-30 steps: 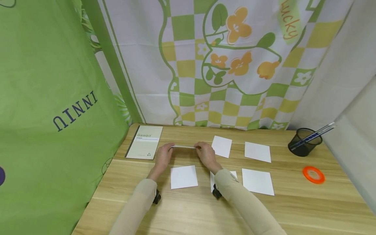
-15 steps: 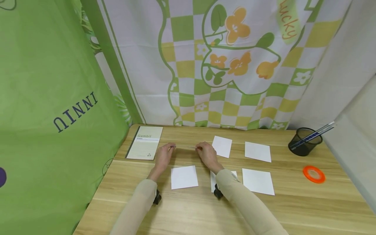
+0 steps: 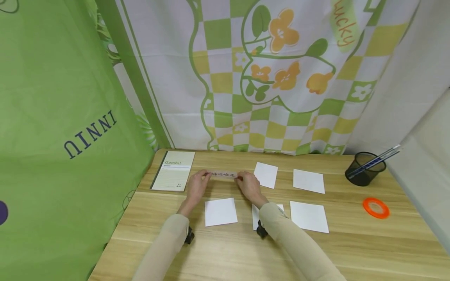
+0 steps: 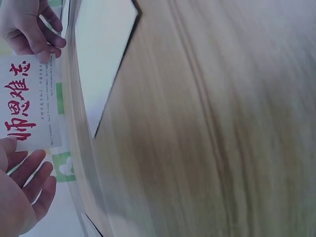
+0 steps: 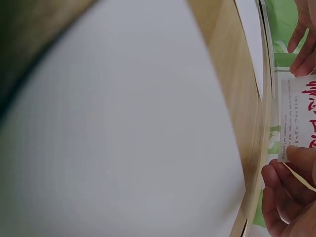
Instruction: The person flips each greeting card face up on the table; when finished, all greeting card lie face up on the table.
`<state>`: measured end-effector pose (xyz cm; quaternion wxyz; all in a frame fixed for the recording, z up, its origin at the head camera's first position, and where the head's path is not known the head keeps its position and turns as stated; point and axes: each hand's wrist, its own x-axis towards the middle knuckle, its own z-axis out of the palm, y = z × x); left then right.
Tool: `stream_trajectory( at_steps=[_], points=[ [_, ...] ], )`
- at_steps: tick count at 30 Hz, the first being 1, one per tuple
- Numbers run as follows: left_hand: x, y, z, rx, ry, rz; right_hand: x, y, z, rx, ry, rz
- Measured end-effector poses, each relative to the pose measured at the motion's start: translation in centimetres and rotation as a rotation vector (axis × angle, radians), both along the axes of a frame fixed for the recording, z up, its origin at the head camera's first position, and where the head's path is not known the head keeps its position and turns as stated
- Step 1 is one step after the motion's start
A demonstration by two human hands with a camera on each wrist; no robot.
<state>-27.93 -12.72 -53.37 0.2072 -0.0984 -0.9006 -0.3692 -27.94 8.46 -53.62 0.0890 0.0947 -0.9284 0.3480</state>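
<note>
A thin translucent printed sheet (image 3: 224, 174) with lettering hangs above the table between both hands. In the left wrist view, the sheet (image 4: 29, 103) shows large red Chinese characters and small dark print. My left hand (image 3: 197, 188) pinches its left end, with the other fingers spread behind, as the left wrist view shows. The right hand (image 3: 249, 188) pinches the opposite end between thumb and fingers; in the right wrist view its thumb (image 5: 301, 157) lies on the sheet's corner. Below the hands a white square card (image 3: 220, 212) lies on the table. Another white card (image 3: 256, 218) is partly hidden by the right forearm.
White cards (image 3: 265, 175) (image 3: 308, 181) (image 3: 309, 217) lie flat on the wooden table (image 3: 225, 253) to the right. A notebook (image 3: 173, 171) sits at the back left. At the right stand a black mesh pen cup (image 3: 363, 171) with pens and, lying flat, an orange ring (image 3: 368, 207).
The sheet has tilted from nearly edge-on, so its lettered face now shows in the head view. Both hands keep their pinch and have barely shifted.
</note>
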Motion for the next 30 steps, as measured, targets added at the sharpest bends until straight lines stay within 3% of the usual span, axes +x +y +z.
stream_trajectory(
  at_steps=[9,30],
  points=[
    [-0.29,0.45,-0.38,0.036,-0.024,0.034,0.02,0.01,0.00,-0.057,-0.023,0.005],
    [-0.30,0.83,-0.48,0.053,-0.040,0.026,0.10,-0.12,0.08,-0.117,-0.038,-0.018]
  ],
)
